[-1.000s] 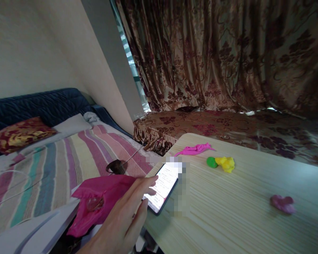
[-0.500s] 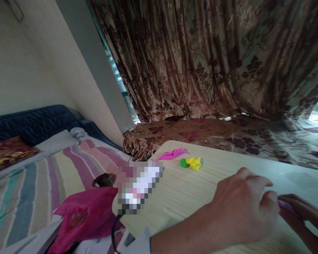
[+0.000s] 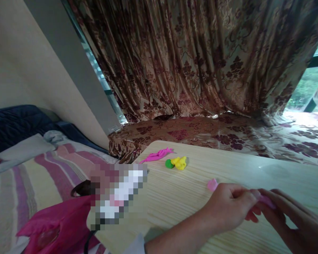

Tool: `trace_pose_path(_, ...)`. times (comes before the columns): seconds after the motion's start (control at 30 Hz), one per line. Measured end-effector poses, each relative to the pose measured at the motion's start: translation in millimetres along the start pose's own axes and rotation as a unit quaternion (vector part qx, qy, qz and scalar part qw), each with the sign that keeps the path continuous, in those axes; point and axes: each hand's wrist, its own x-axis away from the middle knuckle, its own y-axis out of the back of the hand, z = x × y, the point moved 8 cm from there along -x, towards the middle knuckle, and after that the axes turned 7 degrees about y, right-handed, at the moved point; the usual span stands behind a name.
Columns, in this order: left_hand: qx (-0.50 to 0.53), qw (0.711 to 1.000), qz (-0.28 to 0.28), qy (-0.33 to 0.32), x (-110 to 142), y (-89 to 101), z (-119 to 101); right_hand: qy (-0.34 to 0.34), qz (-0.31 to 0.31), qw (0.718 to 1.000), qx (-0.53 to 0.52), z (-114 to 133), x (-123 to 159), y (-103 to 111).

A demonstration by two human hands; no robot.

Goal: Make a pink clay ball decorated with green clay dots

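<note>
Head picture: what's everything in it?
curtain: 1, brown, back
windows: 2, pale, beside curtain
headboard: 1, blue, left
pillow: 1, whitish, left
bedcover: 1, striped, left
baglike thing: 1, pink, lower left
table: 1, beige, front
blurred thing: 1, whitish, table
cable: 1, black, lower left
twist: 1, pink, table
ball: 1, green, table
lump: 1, yellow, table
loose bit: 1, pink, table
held bit: 1, pink, in fingers
left hand: 1, over table
right hand: 1, far right

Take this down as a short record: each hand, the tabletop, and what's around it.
Left hand: pinching a pink piece
Right hand: holding the same piece
Tabletop: second pink piece, bright pink strip, green piece against yellow lump, pixelated object
Left side: striped bedcover
Behind: patterned curtain
</note>
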Motion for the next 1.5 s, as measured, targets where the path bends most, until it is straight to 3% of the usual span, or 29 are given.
trace_pose_path(0.1, 0.011, 1.000, 0.022, 0.015, 4, -5.7, -1, 0.018, 0.099, 0.995, 0.013, 10, -3, -11)
trace_pose_path(0.2, 0.020, 0.998, 0.049, 0.029, 6, -11.4, -1, 0.005, 0.130, 0.991, 0.007, 21, -8, -12)
trace_pose_path(0.3, 0.015, 0.999, 0.027, 0.017, 5, -6.1, -4, -0.035, 0.165, 0.985, -0.033, 24, -13, -16)
trace_pose_path(0.43, 0.067, 0.996, 0.043, 0.026, 4, -4.4, -6, -0.072, 0.131, 0.983, -0.106, 20, -18, -9)
trace_pose_path(0.53, 0.051, 0.998, 0.043, 0.002, 5, -1.9, -15, -0.085, 0.122, 0.983, -0.109, 15, -18, -6)
trace_pose_path(0.67, -0.007, 0.998, 0.053, -0.024, 7, -3.3, -22, -0.060, 0.138, 0.984, -0.095, 19, -18, -7)
trace_pose_path(0.8, 0.023, 0.997, 0.076, -0.006, 5, -10.1, -16, -0.046, 0.150, 0.985, -0.073, 23, -19, -6)
trace_pose_path(1.03, 0.018, 0.999, -0.006, 0.039, 3, -4.5, -1, -0.047, 0.103, 0.992, -0.061, 21, -21, -1)
trace_pose_path(1.2, 0.042, 0.999, 0.018, 0.020, 5, -5.9, -4, -0.063, 0.113, 0.984, -0.122, 16, -15, -7)
trace_pose_path(1.4, 0.069, 0.997, 0.042, 0.002, 7, -6.9, -5, -0.103, 0.179, 0.970, -0.129, 12, 1, -17)
trace_pose_path(1.5, 0.056, 0.998, 0.032, -0.005, 7, -5.9, -6, -0.096, 0.142, 0.981, -0.087, 7, 0, -10)
